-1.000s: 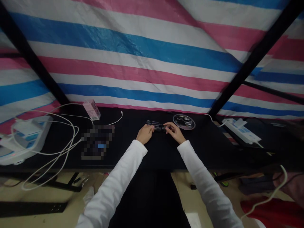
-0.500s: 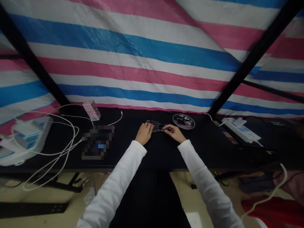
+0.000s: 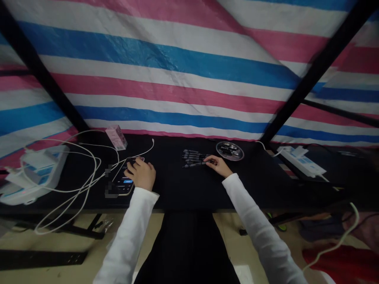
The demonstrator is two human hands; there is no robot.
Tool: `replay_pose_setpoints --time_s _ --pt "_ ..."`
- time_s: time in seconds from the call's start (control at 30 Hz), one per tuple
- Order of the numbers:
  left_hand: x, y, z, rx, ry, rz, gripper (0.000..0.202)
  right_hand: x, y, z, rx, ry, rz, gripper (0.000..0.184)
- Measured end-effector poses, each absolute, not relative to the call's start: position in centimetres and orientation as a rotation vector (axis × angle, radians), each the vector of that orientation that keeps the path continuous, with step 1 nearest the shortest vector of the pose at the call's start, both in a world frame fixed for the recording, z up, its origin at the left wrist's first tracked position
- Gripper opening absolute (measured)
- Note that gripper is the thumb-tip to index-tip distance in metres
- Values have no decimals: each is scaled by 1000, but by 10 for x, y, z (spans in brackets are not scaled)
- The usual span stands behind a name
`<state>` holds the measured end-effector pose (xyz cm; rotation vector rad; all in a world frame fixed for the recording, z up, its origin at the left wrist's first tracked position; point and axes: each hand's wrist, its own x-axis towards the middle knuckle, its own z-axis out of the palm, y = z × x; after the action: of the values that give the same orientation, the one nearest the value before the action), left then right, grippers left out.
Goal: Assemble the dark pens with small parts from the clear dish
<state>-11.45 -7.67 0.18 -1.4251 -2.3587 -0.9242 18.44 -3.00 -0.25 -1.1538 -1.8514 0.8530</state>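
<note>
The left hand [image 3: 140, 174] lies spread, fingers slightly curved, over a phone [image 3: 122, 182] left of centre on the black bench [image 3: 177, 193], resting on it without closing round it. The right hand [image 3: 218, 166] is half curled, its fingertips touching the end of the lowest of a row of dark pens [image 3: 192, 158]; whether it grips that pen is hard to tell. Just beyond sits a round dish [image 3: 229, 150], with a pink box [image 3: 116, 137] and white cables [image 3: 74, 173] toward the left and a power strip [image 3: 302, 162] at the right
</note>
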Motion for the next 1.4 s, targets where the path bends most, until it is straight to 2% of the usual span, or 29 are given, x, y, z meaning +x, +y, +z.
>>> replay_pose_setpoints --time_s 0.17,0.27,0.33,0.53,0.63,0.73,0.9,1.0,1.4 --pt "-81 -79 10 -1931 -2118 -1006 28 185 -30 -4 -1150 -1867 834 24" --pt "-48 -81 6 -2398 -1869 -975 26 185 -31 -4 -1122 -1881 799 24" --pt "-29 -78 1 -2491 -1761 -934 29 184 -32 -3 -1117 -1887 780 24" --pt "-14 -62 -11 -2593 -1548 -797 16 186 -34 -2 -1155 -1926 705 25" --pt "-19 -56 -10 -2601 -1505 -879 19 189 -33 -2 -1118 -1931 673 24" --pt "-22 -54 -7 -2603 -1468 -884 22 190 -33 -3 -1081 -1967 566 34" --pt "-22 -52 -5 -2594 -1464 -885 23 191 -31 -8 -1191 -2056 294 22" --pt "-23 -50 -6 -2566 -1483 -888 23 193 -28 -12 -1235 -2132 174 26" --pt "-23 -52 -7 -2577 -1543 -849 26 193 -30 -5 -1193 -2131 293 18"
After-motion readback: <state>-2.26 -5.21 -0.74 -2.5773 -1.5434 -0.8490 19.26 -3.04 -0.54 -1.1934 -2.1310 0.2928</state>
